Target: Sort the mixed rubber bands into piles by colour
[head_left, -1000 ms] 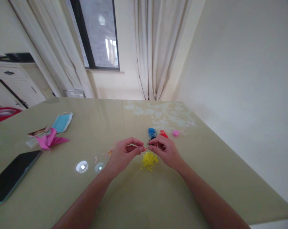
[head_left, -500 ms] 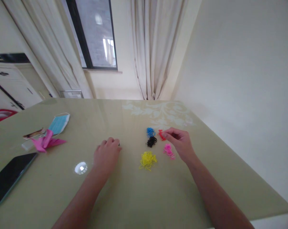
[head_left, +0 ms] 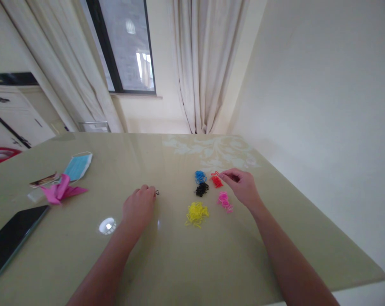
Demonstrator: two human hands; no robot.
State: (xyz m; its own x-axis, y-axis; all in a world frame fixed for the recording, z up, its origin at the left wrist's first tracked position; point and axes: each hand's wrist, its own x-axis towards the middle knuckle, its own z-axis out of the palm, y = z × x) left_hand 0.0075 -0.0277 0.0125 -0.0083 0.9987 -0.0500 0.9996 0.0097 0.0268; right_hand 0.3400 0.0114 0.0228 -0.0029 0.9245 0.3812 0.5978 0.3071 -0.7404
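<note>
Five small heaps of rubber bands lie on the glossy green table (head_left: 179, 263): blue (head_left: 199, 176), black (head_left: 202, 189), red (head_left: 216, 182), pink (head_left: 225, 201) and yellow (head_left: 196, 213). My right hand (head_left: 242, 187) rests just right of the red heap, its fingertips pinched together on a red band at the heap's far edge. My left hand (head_left: 138, 208) lies knuckles-up on the table left of the heaps, fingers curled. A tiny black band (head_left: 157, 193) pokes out from its fingertips. Whatever lies under that palm is hidden.
At the left of the table are a blue face mask (head_left: 79, 165), a folded pink paper (head_left: 60, 191), a small card (head_left: 42, 179) and a dark phone (head_left: 10, 239). A wall runs close along the table's right edge. Curtains and a window stand behind.
My hands were together over the yellow heap with a red band between them. They have parted: the right carried the band to the red heap, the left dropped to the table at the left.
</note>
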